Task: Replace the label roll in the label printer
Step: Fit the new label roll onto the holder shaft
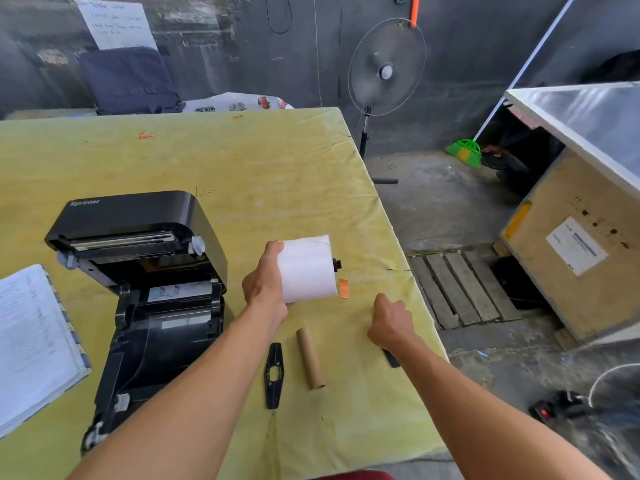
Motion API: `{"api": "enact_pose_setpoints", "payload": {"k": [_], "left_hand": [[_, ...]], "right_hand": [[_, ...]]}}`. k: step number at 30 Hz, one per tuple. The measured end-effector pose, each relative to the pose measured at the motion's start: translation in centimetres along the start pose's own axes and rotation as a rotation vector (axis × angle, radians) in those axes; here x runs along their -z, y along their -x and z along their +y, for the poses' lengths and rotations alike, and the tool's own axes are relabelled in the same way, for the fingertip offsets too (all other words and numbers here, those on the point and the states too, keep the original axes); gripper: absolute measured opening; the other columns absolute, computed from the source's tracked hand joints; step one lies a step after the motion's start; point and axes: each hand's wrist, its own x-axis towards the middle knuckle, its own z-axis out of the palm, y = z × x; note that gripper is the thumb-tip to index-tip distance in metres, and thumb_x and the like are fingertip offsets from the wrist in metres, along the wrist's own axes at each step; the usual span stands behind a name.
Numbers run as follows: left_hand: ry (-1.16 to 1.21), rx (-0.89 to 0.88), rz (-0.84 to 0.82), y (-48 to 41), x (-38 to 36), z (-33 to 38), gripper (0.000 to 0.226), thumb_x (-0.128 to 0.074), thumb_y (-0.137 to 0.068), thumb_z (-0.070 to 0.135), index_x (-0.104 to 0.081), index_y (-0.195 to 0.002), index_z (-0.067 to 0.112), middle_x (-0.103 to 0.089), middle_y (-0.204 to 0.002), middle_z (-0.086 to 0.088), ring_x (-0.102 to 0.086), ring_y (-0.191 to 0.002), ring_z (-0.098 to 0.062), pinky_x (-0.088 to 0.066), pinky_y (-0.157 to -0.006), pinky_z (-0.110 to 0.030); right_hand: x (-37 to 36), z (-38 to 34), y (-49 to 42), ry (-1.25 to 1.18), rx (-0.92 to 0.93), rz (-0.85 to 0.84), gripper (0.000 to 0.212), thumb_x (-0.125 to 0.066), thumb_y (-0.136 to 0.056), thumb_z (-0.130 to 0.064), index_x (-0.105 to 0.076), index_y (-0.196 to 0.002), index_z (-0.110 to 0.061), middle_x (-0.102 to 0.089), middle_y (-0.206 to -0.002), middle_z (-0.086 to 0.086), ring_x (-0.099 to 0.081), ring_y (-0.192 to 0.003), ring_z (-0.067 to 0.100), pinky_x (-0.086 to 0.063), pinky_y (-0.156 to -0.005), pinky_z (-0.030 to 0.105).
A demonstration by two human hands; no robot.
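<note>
Label printer (145,282): near left of the table (242,161), lid raised, bay empty.
New label roll (306,268): held above the table in the left hand (265,284), fingers wrapped round its left end; black spindle tip (336,264) protrudes right.
Right hand (391,323): closed on a black guide piece (391,358), near right.
Second guide (274,375) and spent core (311,359): lying near centre.
Advice, as judgement: seat each guide square against the roll, keeping the spindle level.
</note>
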Motion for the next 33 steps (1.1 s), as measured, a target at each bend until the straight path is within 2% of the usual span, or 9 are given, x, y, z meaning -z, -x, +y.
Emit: {"api": "enact_pose_setpoints", "payload": {"k": [6, 9, 14, 18, 20, 24, 27, 31, 33], "left_hand": [[0.006, -0.005, 0.0, -0.1, -0.1, 0.1, 0.049, -0.077, -0.051, 0.051, -0.06, -0.082, 0.017, -0.068, -0.079, -0.005, -0.067, -0.059, -0.024, -0.054, -0.043, -0.032], [0.011, -0.006, -0.005, 0.2, -0.2, 0.2, 0.049, -0.077, -0.05, 0.051, -0.06, -0.082, 0.017, -0.068, -0.079, -0.005, -0.067, -0.06, -0.024, -0.054, -0.042, -0.032], [0.003, -0.016, 0.005, 0.8, 0.0, 0.1, 0.051, -0.077, -0.047, 0.052, -0.06, -0.08, 0.017, -0.068, -0.077, -0.004, -0.067, -0.058, -0.024, -0.053, -0.041, -0.032], [-0.004, -0.016, 0.004, 1.2, -0.1, -0.1, 0.054, -0.076, -0.044, 0.053, -0.059, -0.08, 0.016, -0.069, -0.079, -0.006, -0.068, -0.061, -0.025, -0.056, -0.047, -0.034], [-0.013, -0.008, -0.003, 1.4, 0.0, -0.4, 0.055, -0.076, -0.044, 0.054, -0.06, -0.081, 0.016, -0.069, -0.08, -0.006, -0.068, -0.062, -0.025, -0.055, -0.047, -0.033], [-0.03, -0.008, -0.008, 1.8, 0.0, -0.8, 0.057, -0.076, -0.044, 0.054, -0.061, -0.083, 0.016, -0.069, -0.08, -0.005, -0.068, -0.061, -0.025, -0.053, -0.042, -0.032], [-0.032, -0.009, -0.006, 2.0, 0.0, -0.9, 0.058, -0.077, -0.043, 0.054, -0.06, -0.083, 0.016, -0.068, -0.081, -0.006, -0.068, -0.064, -0.026, -0.055, -0.046, -0.035], [-0.026, -0.006, -0.009, 2.4, -0.2, -0.9, 0.059, -0.077, -0.041, 0.055, -0.06, -0.082, 0.015, -0.069, -0.08, -0.007, -0.069, -0.065, -0.028, -0.058, -0.054, -0.041], [-0.031, -0.011, -0.005, 2.8, -0.3, -0.8, 0.059, -0.076, -0.04, 0.055, -0.06, -0.081, 0.015, -0.068, -0.079, -0.006, -0.068, -0.063, -0.027, -0.058, -0.051, -0.038]], "right_hand": [[0.2, 0.4, -0.3, -0.053, -0.05, 0.0, 0.02, -0.055, -0.096, -0.013, -0.048, -0.113, -0.005, -0.059, -0.105, 0.013, -0.059, -0.095, 0.033, -0.048, -0.076, 0.039], [0.7, 0.5, 0.0, -0.009, -0.105, -0.016, 0.028, -0.058, -0.096, -0.024, -0.054, -0.117, -0.006, -0.06, -0.117, 0.017, -0.059, -0.105, 0.034, -0.052, -0.086, 0.043], [0.2, 0.8, 0.3, -0.059, -0.151, -0.02, 0.037, -0.054, -0.095, -0.013, -0.041, -0.129, -0.004, -0.059, -0.124, 0.02, -0.058, -0.113, 0.039, -0.053, -0.092, 0.048], [-0.1, 1.6, 0.7, -0.166, -0.143, -0.018, 0.018, -0.057, -0.092, -0.012, -0.048, -0.107, -0.007, -0.057, -0.089, 0.008, -0.061, -0.093, 0.03, -0.049, -0.071, 0.037], [-0.3, 1.9, 1.1, -0.176, -0.118, -0.024, 0.012, -0.057, -0.094, -0.016, -0.049, -0.099, -0.009, -0.057, -0.085, 0.007, -0.06, -0.084, 0.028, -0.047, -0.063, 0.034], [1.0, 0.7, 1.4, -0.446, -0.035, 0.04, 0.023, -0.069, -0.093, -0.03, -0.061, -0.098, -0.009, -0.067, -0.088, 0.01, -0.068, -0.084, 0.03, -0.06, -0.074, 0.043], [3.8, -1.2, 1.4, -0.668, 0.039, 0.127, 0.023, -0.073, -0.09, -0.022, -0.066, -0.108, -0.01, -0.071, -0.098, 0.013, -0.07, -0.088, 0.031, -0.06, -0.081, 0.049], [6.8, -3.4, 2.0, -0.669, 0.171, 0.236, 0.031, -0.067, -0.091, -0.016, -0.069, -0.122, -0.01, -0.074, -0.106, 0.013, -0.068, -0.079, 0.026, -0.051, -0.056, 0.027], [7.3, -4.1, 2.7, -0.619, 0.211, 0.255, 0.031, -0.062, -0.094, -0.015, -0.07, -0.125, -0.014, -0.073, -0.106, 0.014, -0.067, -0.082, 0.03, -0.047, -0.058, 0.026]]}}
